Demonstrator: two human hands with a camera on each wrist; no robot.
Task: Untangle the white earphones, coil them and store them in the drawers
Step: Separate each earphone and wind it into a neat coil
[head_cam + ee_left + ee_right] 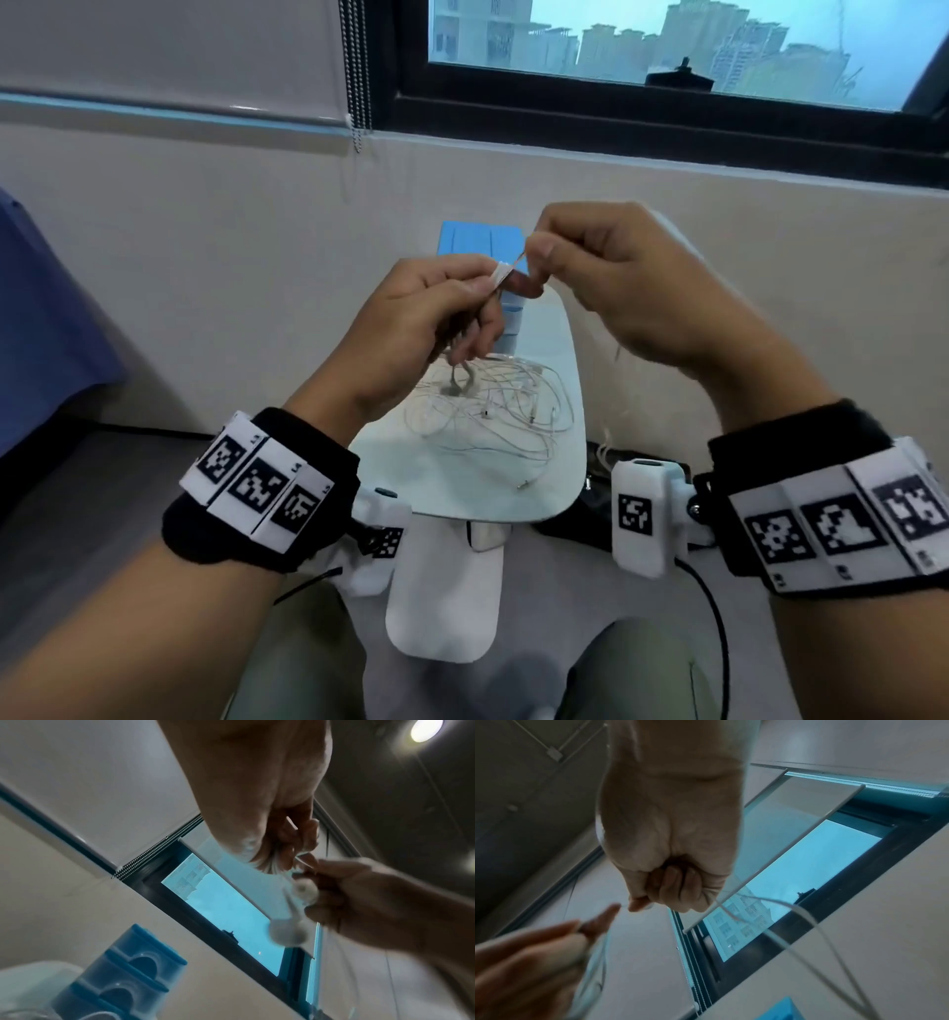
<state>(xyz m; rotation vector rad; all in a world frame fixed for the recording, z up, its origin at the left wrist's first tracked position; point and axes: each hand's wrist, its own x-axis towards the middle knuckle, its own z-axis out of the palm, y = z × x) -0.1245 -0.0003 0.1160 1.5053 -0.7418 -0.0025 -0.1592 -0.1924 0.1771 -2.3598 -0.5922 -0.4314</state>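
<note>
- Left hand pinched a small white coil of earphone cable, raised above the table.
- Right hand gripped the cord beside it.
- More tangled earphones lay below.

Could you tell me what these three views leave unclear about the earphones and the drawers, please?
- Coil held by the left hand: head view, fingers cover most of it.
- Earbuds: left wrist view, blurred.
- Blue drawers: head view, both hands hide the front; right wrist view, cut off by the bottom edge.
- Tangle on the table: wires too thin to count.
- Right hand: its pinch on the wire is blurred in the right wrist view.
</note>
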